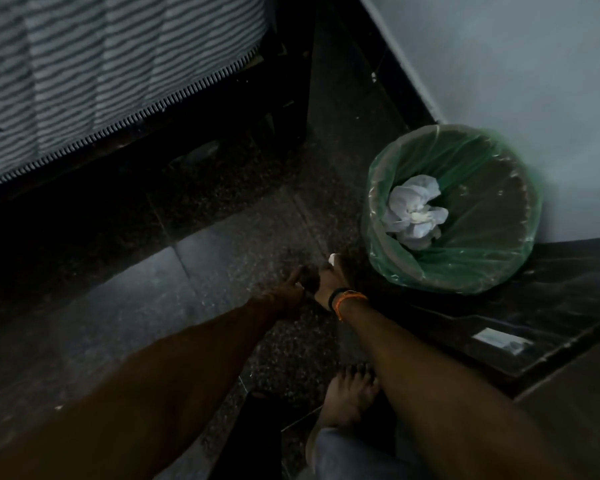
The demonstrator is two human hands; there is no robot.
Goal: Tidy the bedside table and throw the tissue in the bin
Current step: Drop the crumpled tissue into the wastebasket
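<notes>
One crumpled tissue (pixel 413 211) lies inside the green-lined bin (pixel 520 237), which stands against the wall (pixel 499 57). Just beside the bin's near rim, the right hand (pixel 331 277) pinches a small white scrap (pixel 332 258); the left hand (pixel 293 284) points, forefinger out. Bare floor (pixel 222 237) stretches from bin to bed (pixel 84 71).

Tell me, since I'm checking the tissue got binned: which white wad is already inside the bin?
The large crumpled tissue lying in the green-lined bin. The small white scrap sits at the right hand, outside the bin, over the floor.
</notes>
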